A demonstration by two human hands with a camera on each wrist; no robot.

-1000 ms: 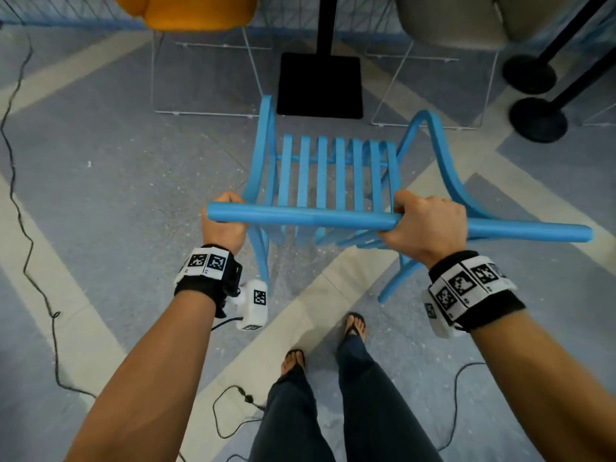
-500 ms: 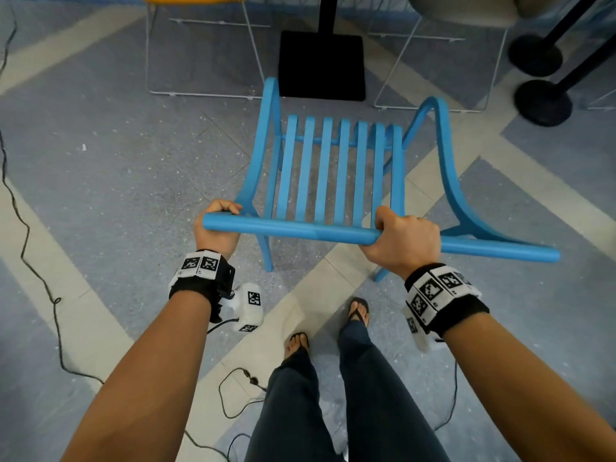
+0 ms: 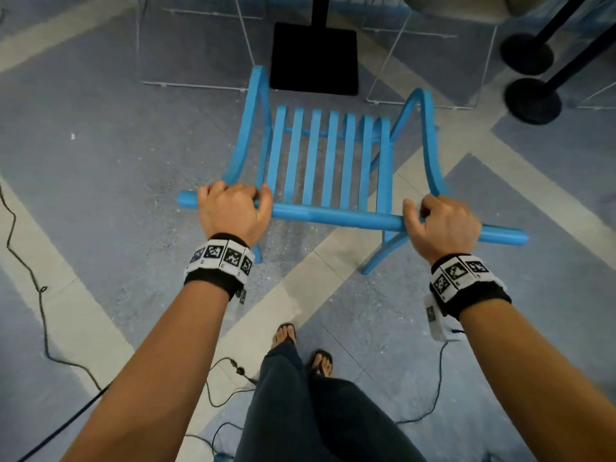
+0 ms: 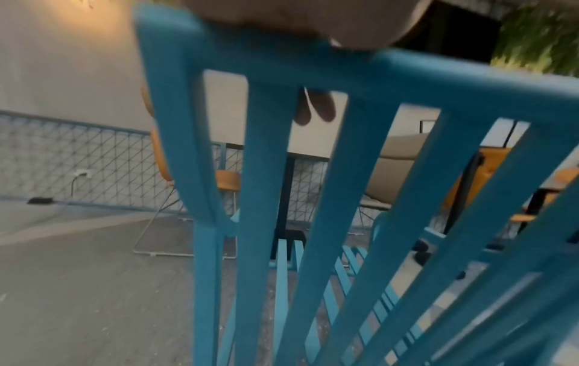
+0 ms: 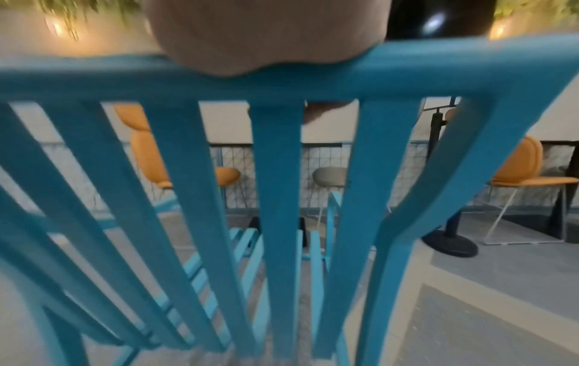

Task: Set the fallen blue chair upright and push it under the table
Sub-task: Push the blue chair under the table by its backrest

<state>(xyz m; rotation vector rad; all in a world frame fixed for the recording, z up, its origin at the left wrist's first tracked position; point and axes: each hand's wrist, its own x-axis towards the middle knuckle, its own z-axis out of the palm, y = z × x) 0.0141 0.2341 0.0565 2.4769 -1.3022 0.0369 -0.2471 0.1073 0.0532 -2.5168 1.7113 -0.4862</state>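
The blue slatted chair (image 3: 330, 155) stands upright on the floor in front of me, its seat facing the black square table base (image 3: 313, 58). Both my hands hold the top rail of its back from above. My left hand (image 3: 233, 211) grips the rail near its left end, and my right hand (image 3: 440, 225) grips it near the right armrest. In the left wrist view the chair's back slats (image 4: 266, 173) fill the frame, with my fingertips (image 4: 316, 109) curled under the rail. The right wrist view shows the same back (image 5: 278, 173) with fingertips (image 5: 316, 111) under the rail.
The table post (image 3: 321, 8) rises from the black base. Wire legs of an orange chair (image 3: 193, 45) stand at the far left and a grey chair (image 3: 450, 5) at the far right. Two black stanchion bases (image 3: 533, 101) sit on the right. Cables (image 3: 33, 261) cross the floor by my feet (image 3: 283, 335).
The chair has swung round to sit square towards the table base. My right hand has slid right along the rail and my left hand has turned over on top of it.
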